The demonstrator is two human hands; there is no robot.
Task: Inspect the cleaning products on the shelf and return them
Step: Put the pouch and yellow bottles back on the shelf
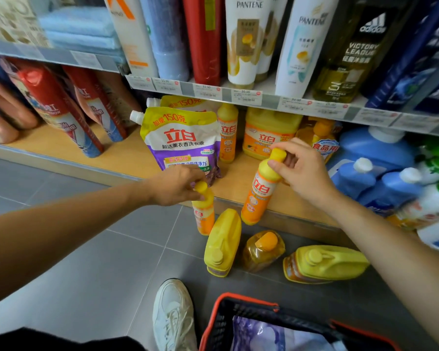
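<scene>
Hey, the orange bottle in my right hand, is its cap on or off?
On. A yellow cap sits atop the orange bottle, pinched by the right hand.

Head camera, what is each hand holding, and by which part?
The left hand grips the lower yellow detergent bottle around its cap; the right hand holds the tilted yellow detergent bottle by its cap and neck.

A shop aisle — price tags [246, 96] line shelves [61, 150] packed with detergent bottles [269, 133], basket [241, 302] below.

Bare forearms [74, 224], one white lace-up sneaker [174, 315], a dark garment [61, 342].
</scene>
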